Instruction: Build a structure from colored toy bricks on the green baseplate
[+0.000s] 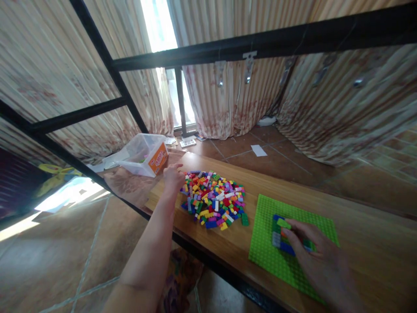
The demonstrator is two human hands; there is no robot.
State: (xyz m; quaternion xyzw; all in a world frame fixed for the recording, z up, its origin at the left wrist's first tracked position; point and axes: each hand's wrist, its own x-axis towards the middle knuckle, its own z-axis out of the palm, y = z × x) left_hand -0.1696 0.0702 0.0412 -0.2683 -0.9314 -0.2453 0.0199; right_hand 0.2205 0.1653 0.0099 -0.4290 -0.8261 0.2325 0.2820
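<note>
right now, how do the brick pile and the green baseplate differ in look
The brick pile is many-coloured; the green baseplate is one colour. The brick pile is a loose heap of separate pieces; the green baseplate is one flat, studded sheet. Both lie on the wooden surface.

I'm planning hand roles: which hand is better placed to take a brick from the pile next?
Likely the left hand: it is at the edge of the pile, while the right hand is farther off, over the baseplate, and appears to hold a lime brick.
</note>
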